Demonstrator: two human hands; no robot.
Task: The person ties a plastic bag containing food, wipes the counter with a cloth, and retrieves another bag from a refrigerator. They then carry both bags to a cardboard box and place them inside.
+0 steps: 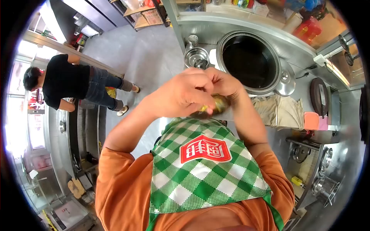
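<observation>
In the head view, my left hand and my right hand meet in front of my apron, above the counter's near edge. The fingers of both are bent and pinched close together. Just below them is a blurred, shiny yellow-green thing that looks like a small plastic packet. My fingers partly cover it, and its exact kind cannot be made out. Beyond my hands stands a large steel pot holding dark liquid. Left of the pot sits a steel bowl with a dark utensil in it.
A pot lid leans beside the pot. Folded beige cloths lie to the right, near a round dark board with a cleaver on it. At the left, a person in a black shirt stands by another counter. A shaker is behind the bowl.
</observation>
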